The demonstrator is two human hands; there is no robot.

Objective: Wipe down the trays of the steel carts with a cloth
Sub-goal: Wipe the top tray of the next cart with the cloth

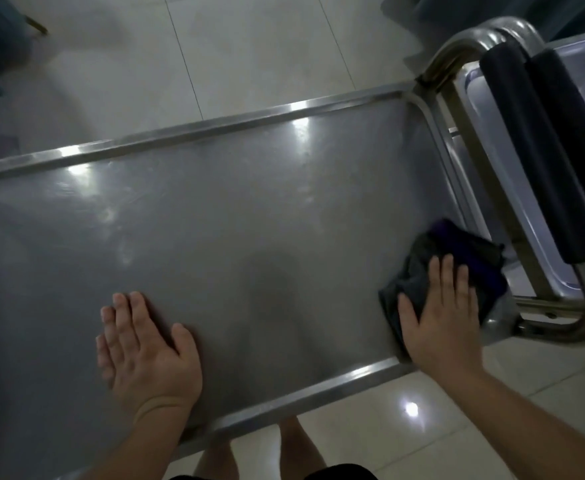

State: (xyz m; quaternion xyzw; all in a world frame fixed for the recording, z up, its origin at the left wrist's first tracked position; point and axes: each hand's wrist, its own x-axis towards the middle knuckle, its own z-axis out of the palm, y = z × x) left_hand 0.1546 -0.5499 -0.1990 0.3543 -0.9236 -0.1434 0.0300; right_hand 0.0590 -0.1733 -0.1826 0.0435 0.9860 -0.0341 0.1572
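1. Pale glossy floor tiles (256, 57) surround the cart in the head view, throwing back a bright spot of ceiling light near the person's bare legs at the bottom edge.

2. Filling most of the view is the flat grey stainless-steel top tray (235, 216) with its raised rim. At its right end rises a curved steel tube handle with a dark foam sleeve (540, 161), and just beyond it sits a second steel cart tray (512, 188), its handle close alongside.

3. The right hand (440, 313) lies flat, fingers straight and spread, pressing a crumpled dark cloth with a purple patch (457, 268) onto the tray's right end, close to the near corner and the handle posts.

4. The left hand (145, 344) rests open, palm down, on the bare steel near the front rim, holding nothing; it seems to steady the cart.

5. Judged from this, wiping of the top tray is under way at its right end. The next stroke probably calls for steady downward pressure while sweeping the cloth leftward, with the corners along the rim needing attention.

6. The steel shows faint streaks and smeared reflections, so it may be damp, though blur makes this uncertain.
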